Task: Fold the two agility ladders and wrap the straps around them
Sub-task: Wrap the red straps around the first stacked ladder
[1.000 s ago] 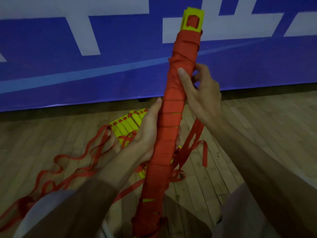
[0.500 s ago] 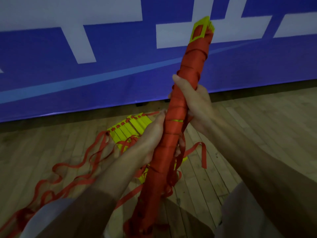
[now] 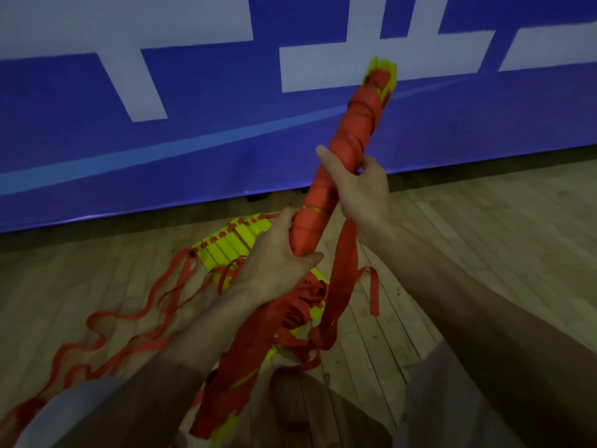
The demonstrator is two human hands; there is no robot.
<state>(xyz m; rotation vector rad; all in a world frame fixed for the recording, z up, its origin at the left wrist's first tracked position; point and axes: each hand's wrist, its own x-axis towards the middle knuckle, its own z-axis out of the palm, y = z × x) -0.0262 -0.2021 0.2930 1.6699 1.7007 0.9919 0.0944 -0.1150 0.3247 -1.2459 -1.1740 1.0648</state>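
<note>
- head view: left hand (image 3: 274, 263) grips the bundle (image 3: 352, 134) mid-length; the bundle slants up toward the wall (image 3: 193, 150), held off the floor (image 3: 484, 240).
- right hand (image 3: 361, 189) clasps it higher up; whether it also pinches the strap (image 3: 342, 273) hanging below, i cannot tell.
- step, i judge: wrapping this bundle, nearly done.
- next calls for: pulling the loose strap taut and tucking it, then turning to the second ladder (image 3: 226, 244) on the floor.

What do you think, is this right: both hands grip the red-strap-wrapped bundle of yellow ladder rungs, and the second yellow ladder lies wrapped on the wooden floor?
Not quite. In the head view the left hand and right hand grip the red-strap-wrapped bundle of yellow rungs, but the second yellow ladder on the wooden floor is not wrapped: its loose red straps trail around it.
</note>
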